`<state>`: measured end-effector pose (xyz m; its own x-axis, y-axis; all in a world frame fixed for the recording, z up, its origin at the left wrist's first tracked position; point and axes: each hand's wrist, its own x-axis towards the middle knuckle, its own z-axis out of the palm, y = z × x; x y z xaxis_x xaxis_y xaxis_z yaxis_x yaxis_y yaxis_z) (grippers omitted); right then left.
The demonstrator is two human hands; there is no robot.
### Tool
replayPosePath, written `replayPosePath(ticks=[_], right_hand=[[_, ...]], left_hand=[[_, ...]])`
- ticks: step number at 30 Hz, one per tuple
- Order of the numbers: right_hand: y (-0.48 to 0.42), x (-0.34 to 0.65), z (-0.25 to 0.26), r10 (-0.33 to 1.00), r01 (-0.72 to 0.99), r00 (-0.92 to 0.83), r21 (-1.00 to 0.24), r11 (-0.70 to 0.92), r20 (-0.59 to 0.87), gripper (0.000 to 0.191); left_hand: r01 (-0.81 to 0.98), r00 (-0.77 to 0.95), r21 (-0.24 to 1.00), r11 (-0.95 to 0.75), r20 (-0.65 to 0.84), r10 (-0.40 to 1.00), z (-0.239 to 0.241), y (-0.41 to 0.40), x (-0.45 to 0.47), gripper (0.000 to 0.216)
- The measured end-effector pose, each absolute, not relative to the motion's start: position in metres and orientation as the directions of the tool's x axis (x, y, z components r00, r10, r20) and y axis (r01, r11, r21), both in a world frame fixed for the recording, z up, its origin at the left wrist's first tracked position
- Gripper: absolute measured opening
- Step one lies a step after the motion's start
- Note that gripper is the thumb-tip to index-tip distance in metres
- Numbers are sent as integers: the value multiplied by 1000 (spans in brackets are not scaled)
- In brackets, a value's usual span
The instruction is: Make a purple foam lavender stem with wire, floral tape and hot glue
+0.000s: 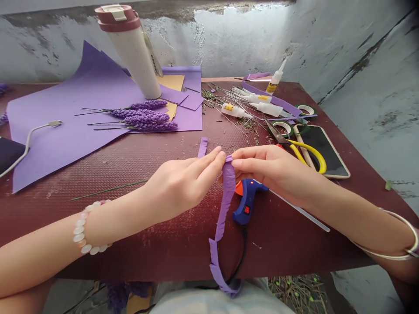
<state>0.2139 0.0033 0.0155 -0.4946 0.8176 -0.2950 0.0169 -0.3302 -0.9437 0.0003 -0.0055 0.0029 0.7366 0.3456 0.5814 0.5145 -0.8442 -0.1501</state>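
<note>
A long fringed strip of purple paper is pinched between my two hands over the middle of the table. It hangs down past the front edge in a curl, and another purple end shows behind my left fingers. My left hand grips it with fingers pressed together. Close beside it, my right hand pinches the strip between thumb and fingers. Below my right hand lies a blue and orange glue gun with a black cord and a clear glue stick. A green wire stem lies near my left forearm.
Purple paper sheets cover the left, with finished purple flower sprigs and a cream tumbler on top. At right are yellow-handled scissors, a phone, green tape rolls and several glue bottles.
</note>
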Motion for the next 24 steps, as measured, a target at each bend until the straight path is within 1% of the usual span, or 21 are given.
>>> replayPosePath(ticks=[4,7,11,14,17,19,21,22,24], right_hand=[[3,212,17,813,-38,-517,-942,-335,-268,17],[3,212,17,817,-28,-508,-943,-331,-272,15],[3,212,13,826,4,-496,-951,-308,-269,11],[4,212,9,842,18,-482,-964,-267,-242,11],[4,212,7,864,49,-460,-978,-204,-203,10],[4,211,8,879,80,-444,-985,-156,-175,10],[4,210,9,886,122,-436,-986,-114,-156,10],[3,210,10,887,140,-437,-985,-98,-150,10],[2,210,11,884,167,-446,-983,-75,-143,10]], left_hand=[[521,764,-257,-814,566,310,5,-8,3,29],[525,777,-294,-799,548,309,6,-10,4,30],[511,787,-305,-804,541,295,6,-12,7,29],[524,759,-258,-812,574,307,4,-12,8,26],[550,709,-132,-824,595,378,2,-14,8,27],[600,657,3,-800,569,495,4,-14,7,27],[658,586,177,-732,490,645,10,-13,6,25],[672,558,272,-689,425,713,15,-12,6,23],[659,537,451,-602,278,797,24,-8,6,18]])
